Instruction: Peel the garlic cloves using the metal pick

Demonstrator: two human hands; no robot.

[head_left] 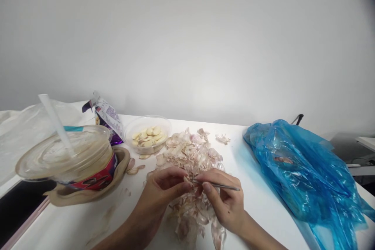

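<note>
My left hand (159, 193) is closed in a pinch on a small garlic clove (187, 181) over the white table. My right hand (225, 199) grips a thin metal tool (218, 185) whose tip meets the clove. Both hands hover above a heap of papery garlic skins (190, 156). A clear bowl of peeled cloves (147, 134) stands behind the heap, to the left.
A lidded plastic cup with a straw (67, 156) sits on a brown holder at the left, a purple packet (107, 119) behind it. A crumpled blue plastic bag (307, 168) fills the right side. The white table (258, 199) meets a plain wall.
</note>
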